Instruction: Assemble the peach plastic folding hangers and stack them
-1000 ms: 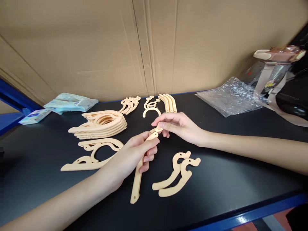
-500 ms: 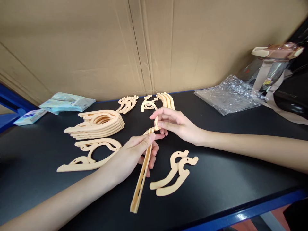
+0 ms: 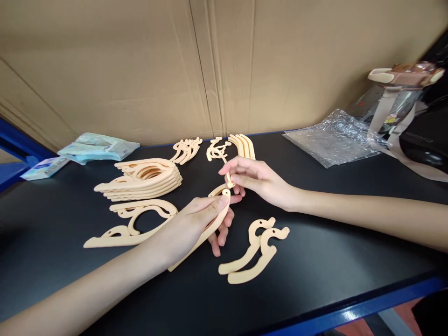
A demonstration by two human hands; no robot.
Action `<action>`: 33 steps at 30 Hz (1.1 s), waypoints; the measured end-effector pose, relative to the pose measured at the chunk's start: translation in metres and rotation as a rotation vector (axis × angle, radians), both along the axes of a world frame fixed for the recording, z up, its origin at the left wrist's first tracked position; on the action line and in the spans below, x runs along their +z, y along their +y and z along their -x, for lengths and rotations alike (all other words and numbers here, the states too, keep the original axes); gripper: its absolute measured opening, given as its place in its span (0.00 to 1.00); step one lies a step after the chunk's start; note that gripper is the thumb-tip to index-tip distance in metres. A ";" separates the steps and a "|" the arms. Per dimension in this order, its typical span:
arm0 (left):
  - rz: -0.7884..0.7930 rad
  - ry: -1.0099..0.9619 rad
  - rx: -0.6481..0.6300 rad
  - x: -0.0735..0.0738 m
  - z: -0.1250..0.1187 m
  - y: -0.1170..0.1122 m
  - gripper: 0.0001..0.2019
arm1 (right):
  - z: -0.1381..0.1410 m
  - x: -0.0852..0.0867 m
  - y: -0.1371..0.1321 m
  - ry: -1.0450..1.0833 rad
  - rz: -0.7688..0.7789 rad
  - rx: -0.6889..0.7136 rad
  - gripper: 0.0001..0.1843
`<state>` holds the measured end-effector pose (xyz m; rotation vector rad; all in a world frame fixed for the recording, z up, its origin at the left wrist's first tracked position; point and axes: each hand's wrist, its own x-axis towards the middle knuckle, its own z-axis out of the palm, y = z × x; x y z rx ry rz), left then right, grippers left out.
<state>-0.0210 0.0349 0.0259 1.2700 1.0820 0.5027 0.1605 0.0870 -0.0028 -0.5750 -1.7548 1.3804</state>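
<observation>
My left hand [image 3: 196, 224] is closed round a long cream plastic arm piece [image 3: 206, 228], thumb pressed near its upper end. Just above it my right hand [image 3: 255, 179] pinches a small cream hook piece [image 3: 228, 179] whose lower end meets the top of the arm piece. Both hands hover over the black table [image 3: 315, 242]. Two loose curved cream pieces [image 3: 257, 249] lie right of my left hand. A flat assembled hanger [image 3: 131, 224] lies to its left.
A stack of assembled cream hangers [image 3: 143, 179] sits at mid left. Small groups of cream parts [image 3: 217, 148] lie near the cardboard wall. Blue tissue packs [image 3: 98, 147] rest far left, a crumpled clear bag [image 3: 336, 137] and a jug [image 3: 399, 98] at right.
The long arm piece has swung from hanging almost straight down to lying slanted under my left hand. My right hand has stayed by its upper end with the small hook piece.
</observation>
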 end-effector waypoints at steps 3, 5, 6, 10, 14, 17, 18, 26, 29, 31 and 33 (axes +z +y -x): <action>-0.022 0.022 -0.008 0.001 -0.001 0.000 0.21 | 0.000 0.000 0.000 0.000 0.016 0.003 0.05; -0.034 0.033 -0.005 0.000 -0.001 -0.001 0.23 | 0.000 0.001 0.000 -0.016 0.022 0.007 0.06; -0.039 0.047 -0.003 -0.001 -0.001 -0.001 0.24 | 0.000 0.001 0.000 -0.028 0.023 0.010 0.06; -0.059 0.088 -0.007 -0.003 -0.001 -0.001 0.25 | -0.001 0.001 -0.001 -0.062 0.029 0.021 0.08; -0.093 0.070 0.001 -0.004 -0.002 -0.001 0.24 | -0.001 0.002 -0.002 -0.059 0.036 0.031 0.08; -0.107 0.071 0.000 -0.003 -0.003 -0.002 0.25 | -0.001 0.003 -0.003 -0.059 0.032 0.040 0.06; -0.106 0.074 0.004 -0.003 -0.003 -0.003 0.24 | -0.001 0.003 -0.003 -0.060 0.027 0.039 0.05; -0.088 0.023 -0.009 -0.008 0.001 -0.002 0.18 | -0.001 0.001 -0.001 -0.075 -0.037 0.010 0.04; -0.069 0.011 -0.014 -0.010 0.002 -0.001 0.19 | -0.001 0.000 -0.003 -0.072 -0.113 -0.047 0.07; -0.054 0.003 -0.014 -0.011 0.002 0.001 0.18 | -0.001 0.000 -0.004 -0.087 -0.156 -0.066 0.10; -0.027 -0.009 -0.010 -0.011 0.002 0.002 0.17 | -0.001 0.000 -0.005 -0.095 -0.163 -0.052 0.09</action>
